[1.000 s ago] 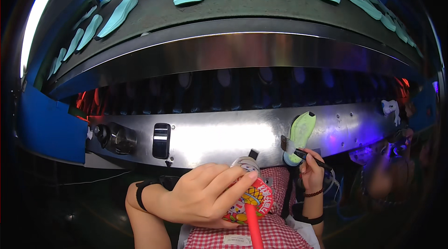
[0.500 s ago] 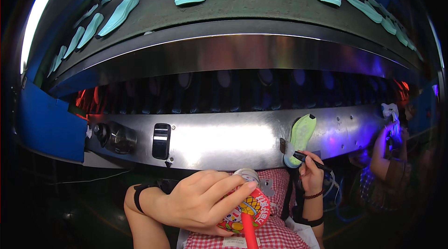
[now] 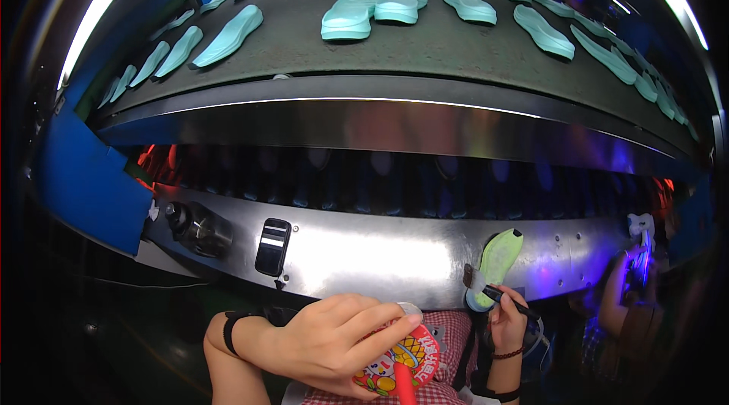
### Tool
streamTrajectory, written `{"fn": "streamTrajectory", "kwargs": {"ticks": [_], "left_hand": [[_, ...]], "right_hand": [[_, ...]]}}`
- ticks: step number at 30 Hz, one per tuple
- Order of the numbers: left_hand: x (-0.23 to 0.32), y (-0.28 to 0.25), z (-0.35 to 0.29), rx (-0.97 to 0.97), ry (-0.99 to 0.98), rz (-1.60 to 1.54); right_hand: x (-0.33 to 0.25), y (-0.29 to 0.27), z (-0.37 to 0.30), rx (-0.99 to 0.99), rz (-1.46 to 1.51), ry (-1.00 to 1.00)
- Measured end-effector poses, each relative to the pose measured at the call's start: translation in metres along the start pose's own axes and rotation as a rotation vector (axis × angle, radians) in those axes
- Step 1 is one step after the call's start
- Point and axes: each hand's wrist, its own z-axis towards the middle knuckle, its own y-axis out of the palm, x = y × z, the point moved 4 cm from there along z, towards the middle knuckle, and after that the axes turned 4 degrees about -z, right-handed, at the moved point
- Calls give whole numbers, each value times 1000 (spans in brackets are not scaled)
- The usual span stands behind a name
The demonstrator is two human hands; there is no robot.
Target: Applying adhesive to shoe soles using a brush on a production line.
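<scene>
- Overhead, a dark conveyor belt curves across the top of the head view, carrying rows of mint-green shoe soles; below it run a shiny metal panel with a black switch and a blue side guard.
- Low in the frame, the left hand, a black band at its wrist, curls its fingers closed around a colourful printed can resting over red checked cloth.
- Just beside it, the right hand grips a small brush, its bristles touching a yellow-green sole leaning against the metal panel.
- At the far right, another person's hand holds something pale under purple light.
</scene>
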Motion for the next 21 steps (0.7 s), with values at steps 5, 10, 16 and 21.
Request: {"fn": "streamTrajectory", "kwargs": {"ticks": [5,10,16,21], "left_hand": [[0,-3,0,-37,-15,-14],[-3,3,-6,0,-37,-94],[-15,-5,-13,12,-134,-125],[-44,-25,-44,184,-395,11]], "right_hand": [[-1,-1,1,32,25,8],[0,0,1,45,37,29],[-3,1,-1,56,-9,26],[-2,-4,2,73,-38,-14]]}}
